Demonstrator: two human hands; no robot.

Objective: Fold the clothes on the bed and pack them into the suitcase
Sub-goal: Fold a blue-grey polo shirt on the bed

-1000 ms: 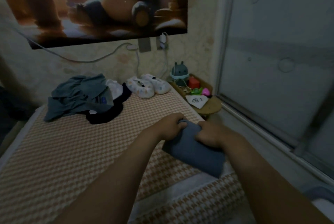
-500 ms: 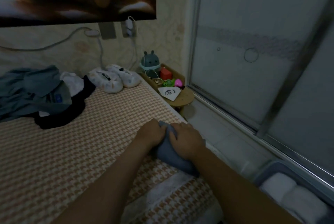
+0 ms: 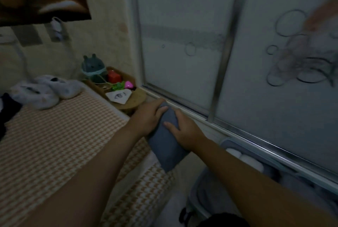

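both — left grip (image 3: pixel 149 116), right grip (image 3: pixel 185 132) — clasp folded blue cloth (image 3: pixel 165 149).

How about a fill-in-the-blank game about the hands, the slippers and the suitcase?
1. The left hand and the right hand grip the blue cloth, which makes ____ hands on it.
2. The white slippers lie on the ____.
3. The open suitcase stands on the floor on the person's ____ side.

Missing words: two, bed, right.
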